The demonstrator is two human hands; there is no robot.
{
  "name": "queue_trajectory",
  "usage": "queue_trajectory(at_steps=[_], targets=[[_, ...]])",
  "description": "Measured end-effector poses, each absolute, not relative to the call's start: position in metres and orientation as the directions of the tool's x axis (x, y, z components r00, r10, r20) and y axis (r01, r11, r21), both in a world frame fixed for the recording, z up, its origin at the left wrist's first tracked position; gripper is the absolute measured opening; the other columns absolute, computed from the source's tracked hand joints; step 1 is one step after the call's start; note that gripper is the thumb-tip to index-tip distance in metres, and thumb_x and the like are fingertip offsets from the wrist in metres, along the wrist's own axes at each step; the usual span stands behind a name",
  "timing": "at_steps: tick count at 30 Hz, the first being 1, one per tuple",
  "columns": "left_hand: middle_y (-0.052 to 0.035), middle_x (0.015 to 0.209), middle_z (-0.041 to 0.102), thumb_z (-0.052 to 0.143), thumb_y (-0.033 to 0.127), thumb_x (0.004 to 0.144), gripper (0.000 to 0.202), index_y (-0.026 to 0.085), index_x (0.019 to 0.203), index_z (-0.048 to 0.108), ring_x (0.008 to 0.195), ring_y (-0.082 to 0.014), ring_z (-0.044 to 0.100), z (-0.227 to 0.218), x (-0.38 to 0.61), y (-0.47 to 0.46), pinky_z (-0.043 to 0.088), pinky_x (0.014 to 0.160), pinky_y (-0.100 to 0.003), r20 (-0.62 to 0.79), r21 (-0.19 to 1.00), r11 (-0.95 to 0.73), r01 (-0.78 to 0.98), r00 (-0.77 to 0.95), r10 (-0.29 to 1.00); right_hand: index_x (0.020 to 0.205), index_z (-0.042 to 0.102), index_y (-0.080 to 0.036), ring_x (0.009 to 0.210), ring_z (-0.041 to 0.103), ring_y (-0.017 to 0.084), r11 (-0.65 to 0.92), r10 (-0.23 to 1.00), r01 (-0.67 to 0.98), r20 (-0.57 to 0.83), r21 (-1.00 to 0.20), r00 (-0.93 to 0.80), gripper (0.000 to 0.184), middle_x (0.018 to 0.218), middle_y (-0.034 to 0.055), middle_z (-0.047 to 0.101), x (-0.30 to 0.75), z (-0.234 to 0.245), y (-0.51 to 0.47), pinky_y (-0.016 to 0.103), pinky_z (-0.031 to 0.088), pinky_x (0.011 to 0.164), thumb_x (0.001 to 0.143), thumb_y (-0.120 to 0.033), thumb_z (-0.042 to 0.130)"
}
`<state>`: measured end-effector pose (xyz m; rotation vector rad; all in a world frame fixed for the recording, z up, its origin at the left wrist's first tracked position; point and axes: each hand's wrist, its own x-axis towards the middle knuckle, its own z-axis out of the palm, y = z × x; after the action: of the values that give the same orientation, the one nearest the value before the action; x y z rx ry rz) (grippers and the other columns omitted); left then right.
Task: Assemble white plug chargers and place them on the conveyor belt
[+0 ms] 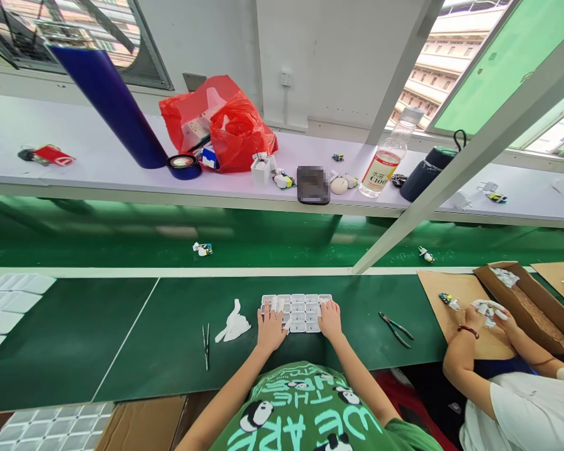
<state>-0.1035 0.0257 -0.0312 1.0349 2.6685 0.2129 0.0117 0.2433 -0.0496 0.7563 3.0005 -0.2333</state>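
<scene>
A white plastic tray (299,305) with many small compartments lies on the green table right in front of me. My left hand (270,327) rests on its left end with the fingers stretched over the cells; white caps cover some fingertips. My right hand (330,317) lies on the tray's right end, fingers curled down on the rim. Neither hand lifts the tray. A crumpled white cloth (234,325) and tweezers (206,343) lie to the left of my left hand. Pliers (395,328) lie to the right.
A co-worker's hands (489,316) at the right hold small parts over brown cardboard (455,294) beside an open carton (526,300). The shelf behind carries a red bag (230,128), a blue roll (108,94) and a bottle (385,164). White trays (4,307) lie far left.
</scene>
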Motion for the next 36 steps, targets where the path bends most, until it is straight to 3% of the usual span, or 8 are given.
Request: queue_trajectory(at_steps=[12,16,19,23,27,32,36], targets=[[-0.0250,0.145,0.058,0.051,0.043,0.093,0.059,0.010,0.140,0.060,0.159,-0.0441,0.014,-0.027,-0.105,0.027,0.010,0.127,-0.064,-0.231,0.254,0.724,0.641,-0.687,0.689,0.119,0.066,-0.017,0.137,0.048,0.032,0.862,0.464,0.485,-0.159,-0.147,-0.872,0.035,0.130,0.0186,0.063,0.009,-0.037,0.243,0.046,0.026,0.121,0.087,-0.016,0.052],[-0.0254,0.148,0.056,0.058,0.057,0.087,0.071,0.011,0.141,0.058,0.160,-0.0418,0.009,-0.021,-0.108,0.035,0.005,0.128,-0.062,-0.230,0.281,0.664,0.693,-0.623,0.748,0.129,0.062,-0.017,0.152,0.033,0.032,0.868,0.433,0.450,-0.122,-0.211,-0.893,0.043,0.145,0.0189,0.057,0.016,-0.032,0.244,0.052,0.018,0.126,0.087,-0.018,0.052],[-0.0251,0.149,0.055,0.068,0.059,0.078,0.079,0.013,0.141,0.057,0.161,-0.0407,0.003,-0.016,-0.113,0.046,0.002,0.128,-0.062,-0.232,0.297,0.612,0.733,-0.566,0.791,0.144,0.050,-0.014,0.158,0.020,0.034,0.890,0.355,0.368,-0.098,-0.270,-0.930,0.063,0.162,0.0190,0.040,0.025,-0.030,0.245,0.057,0.013,0.127,0.084,-0.031,0.061],[-0.0263,0.158,0.046,0.078,0.053,0.066,0.090,0.011,0.142,0.054,0.161,-0.0419,0.002,-0.014,-0.124,0.061,0.000,0.128,-0.062,-0.251,0.304,0.514,0.802,-0.453,0.856,0.146,0.049,-0.013,0.159,0.011,0.040,0.901,0.256,0.303,-0.183,-0.310,-0.949,0.087,0.169,0.0214,0.026,0.032,-0.031,0.246,0.061,0.006,0.128,0.068,-0.037,0.078],[-0.0288,0.156,0.046,0.078,0.062,0.065,0.094,0.010,0.140,0.055,0.160,-0.0424,0.008,-0.011,-0.130,0.070,0.001,0.128,-0.064,-0.273,0.298,0.439,0.847,-0.366,0.890,0.148,0.047,-0.013,0.160,0.007,0.039,0.900,0.237,0.313,-0.262,-0.305,-0.936,0.095,0.170,0.0231,0.019,0.032,-0.036,0.245,0.061,0.004,0.128,0.062,-0.031,0.084],[-0.0280,0.158,0.045,0.078,0.061,0.066,0.091,0.012,0.139,0.056,0.160,-0.0420,0.012,-0.013,-0.130,0.073,0.005,0.128,-0.065,-0.286,0.289,0.436,0.852,-0.357,0.889,0.142,0.053,-0.013,0.160,0.003,0.039,0.910,0.221,0.319,-0.343,-0.264,-0.913,0.088,0.170,0.0237,0.021,0.019,-0.031,0.243,0.060,0.001,0.128,0.061,-0.027,0.087],[-0.0266,0.155,0.049,0.078,0.059,0.065,0.089,0.013,0.139,0.057,0.160,-0.0420,0.014,-0.020,-0.130,0.073,0.004,0.128,-0.065,-0.264,0.287,0.441,0.851,-0.372,0.890,0.146,0.051,-0.016,0.160,-0.001,0.043,0.928,0.187,0.304,-0.437,-0.216,-0.880,0.098,0.167,0.0250,0.025,-0.002,-0.021,0.245,0.063,-0.001,0.126,0.058,-0.029,0.092]])
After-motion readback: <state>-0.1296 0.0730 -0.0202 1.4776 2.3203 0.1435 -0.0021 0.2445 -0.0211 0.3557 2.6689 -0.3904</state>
